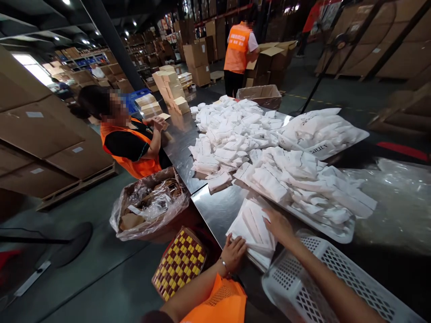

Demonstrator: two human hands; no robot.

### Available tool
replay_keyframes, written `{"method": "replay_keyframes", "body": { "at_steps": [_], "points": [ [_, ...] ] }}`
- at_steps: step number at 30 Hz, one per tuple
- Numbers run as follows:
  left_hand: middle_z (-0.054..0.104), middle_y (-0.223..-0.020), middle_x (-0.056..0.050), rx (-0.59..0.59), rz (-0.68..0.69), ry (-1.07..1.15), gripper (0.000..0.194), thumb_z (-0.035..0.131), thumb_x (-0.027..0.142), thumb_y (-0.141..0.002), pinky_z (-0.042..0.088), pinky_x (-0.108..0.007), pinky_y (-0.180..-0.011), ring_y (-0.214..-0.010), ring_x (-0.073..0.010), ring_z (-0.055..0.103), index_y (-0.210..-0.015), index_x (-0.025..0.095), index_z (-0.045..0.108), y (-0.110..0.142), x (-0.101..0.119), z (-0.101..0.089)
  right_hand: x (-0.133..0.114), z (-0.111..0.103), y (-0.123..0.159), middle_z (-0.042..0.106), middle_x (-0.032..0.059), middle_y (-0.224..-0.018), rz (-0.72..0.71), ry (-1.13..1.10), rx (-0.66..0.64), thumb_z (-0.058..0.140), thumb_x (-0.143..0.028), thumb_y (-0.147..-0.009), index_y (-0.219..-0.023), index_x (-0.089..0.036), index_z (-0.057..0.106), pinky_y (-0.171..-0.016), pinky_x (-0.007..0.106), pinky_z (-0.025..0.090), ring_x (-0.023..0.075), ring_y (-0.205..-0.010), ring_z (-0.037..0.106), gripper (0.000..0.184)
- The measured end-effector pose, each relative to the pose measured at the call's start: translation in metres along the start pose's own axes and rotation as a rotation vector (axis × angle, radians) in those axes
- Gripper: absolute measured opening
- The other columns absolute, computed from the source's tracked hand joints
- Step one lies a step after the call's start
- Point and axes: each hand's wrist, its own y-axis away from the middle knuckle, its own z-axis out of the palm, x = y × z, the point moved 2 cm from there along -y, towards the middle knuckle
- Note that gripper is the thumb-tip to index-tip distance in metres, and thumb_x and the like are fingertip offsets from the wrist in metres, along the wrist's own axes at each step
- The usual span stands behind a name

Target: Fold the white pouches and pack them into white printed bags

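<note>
Squaring a stack of white packets [253, 226] at the near edge of the steel table [215, 208]; left hand [233, 252] flat against its near-left side, right hand [279, 225] spread on top; next, likely lift toward white basket [323, 278], needing firm two-sided grip

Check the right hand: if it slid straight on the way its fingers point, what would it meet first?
The right hand lies flat on a stack of white packets, fingers pointing up-left. Past the stack's far edge lies bare steel table, then probably the loose white packet; depth is uncertain.
</note>
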Motion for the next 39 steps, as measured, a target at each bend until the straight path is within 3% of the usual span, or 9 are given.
{"method": "replay_keyframes", "body": {
  "at_steps": [6, 12, 18, 21, 25, 28, 30, 35, 39],
  "points": [
    [0.048, -0.141, -0.014, -0.007, 0.157, 0.068, 0.068, 0.054, 0.053, -0.077, 0.016, -0.058, -0.111, -0.131, -0.0320, 0.040, -0.137, 0.021, 0.045, -0.021, -0.005, -0.020, -0.009, 0.037, 0.012, 0.060, 0.0196, -0.124, 0.102, -0.038, -0.146, 0.047, -0.027, -0.085, -0.131, -0.006, 0.049, -0.097, 0.038, 0.042, 0.0295, -0.114, 0.056, 0.050],
    [0.063, -0.122, -0.005, 0.047, 0.149, -0.010, 0.029, 0.042, 0.023, -0.094, 0.024, -0.045, -0.110, -0.112, -0.0190, 0.053, -0.120, 0.022, 0.057, -0.062, -0.014, -0.038, -0.015, 0.047, 0.026, 0.068, 0.0139, -0.111, 0.138, -0.091, -0.291, 0.044, -0.032, -0.087, -0.126, -0.011, 0.052, -0.087, 0.031, 0.046, 0.0233, -0.101, 0.064, 0.045],
    [0.066, -0.084, -0.002, -0.094, 0.172, 0.055, 0.017, 0.046, 0.022, -0.095, 0.043, -0.032, -0.083, -0.082, -0.0152, 0.059, -0.093, 0.019, 0.063, -0.057, -0.015, -0.030, -0.035, 0.058, 0.061, 0.071, 0.0126, -0.098, 0.070, -0.035, -0.342, 0.054, -0.028, -0.083, -0.099, -0.014, 0.064, -0.077, 0.031, 0.045, 0.0241, -0.092, 0.065, 0.023],
    [0.067, -0.088, -0.002, -0.105, 0.163, 0.080, 0.014, 0.051, 0.025, -0.093, 0.045, -0.030, -0.079, -0.086, -0.0160, 0.059, -0.094, 0.018, 0.064, -0.051, -0.013, -0.027, -0.036, 0.054, 0.061, 0.071, 0.0108, -0.095, 0.049, 0.031, -0.333, 0.048, -0.021, -0.087, -0.087, -0.016, 0.065, -0.076, 0.031, 0.044, 0.0231, -0.091, 0.065, 0.018],
    [0.067, -0.089, -0.003, -0.127, 0.128, 0.103, 0.011, 0.058, 0.027, -0.089, 0.045, -0.029, -0.076, -0.085, -0.0161, 0.059, -0.093, 0.018, 0.065, -0.048, -0.012, -0.024, -0.023, 0.016, 0.035, 0.069, 0.0162, -0.095, 0.070, 0.148, -0.208, 0.034, -0.017, -0.092, -0.102, -0.013, 0.064, -0.077, 0.036, 0.045, 0.0275, -0.091, 0.064, 0.031],
    [0.067, -0.088, -0.004, -0.147, 0.111, 0.112, 0.010, 0.058, 0.026, -0.089, 0.045, -0.030, -0.076, -0.085, -0.0163, 0.060, -0.091, 0.018, 0.065, -0.048, -0.012, -0.023, -0.016, -0.012, 0.015, 0.061, 0.0249, -0.112, 0.076, 0.241, -0.060, 0.023, -0.013, -0.092, -0.121, -0.007, 0.057, -0.090, 0.048, 0.041, 0.0351, -0.108, 0.057, 0.044],
    [0.067, -0.086, -0.004, -0.163, 0.109, 0.121, 0.011, 0.056, 0.025, -0.090, 0.045, -0.030, -0.076, -0.084, -0.0164, 0.060, -0.088, 0.017, 0.065, -0.050, -0.011, -0.023, -0.019, -0.012, 0.015, 0.048, 0.0246, -0.135, 0.003, 0.266, -0.010, 0.026, -0.011, -0.091, -0.135, -0.008, 0.046, -0.104, 0.052, 0.031, 0.0362, -0.128, 0.042, 0.049],
    [0.066, -0.080, -0.003, -0.212, 0.112, 0.151, 0.018, 0.052, 0.025, -0.092, 0.044, -0.028, -0.075, -0.080, -0.0150, 0.059, -0.081, 0.016, 0.063, -0.054, -0.016, -0.031, -0.028, 0.040, 0.040, 0.024, 0.0109, -0.155, -0.198, 0.241, -0.191, 0.067, -0.025, -0.075, -0.141, -0.030, 0.043, -0.108, 0.070, 0.009, 0.0406, -0.142, 0.012, 0.070],
    [0.062, -0.116, -0.008, -0.185, 0.260, 0.139, 0.043, 0.055, 0.054, -0.086, 0.041, -0.038, -0.093, -0.108, -0.0229, 0.054, -0.108, 0.018, 0.061, -0.047, -0.022, -0.045, -0.017, 0.063, 0.042, 0.017, 0.0151, -0.156, -0.137, 0.189, -0.350, 0.072, -0.039, -0.069, -0.142, -0.032, 0.039, -0.096, 0.080, 0.008, 0.0483, -0.140, 0.006, 0.080]
  ]
}}
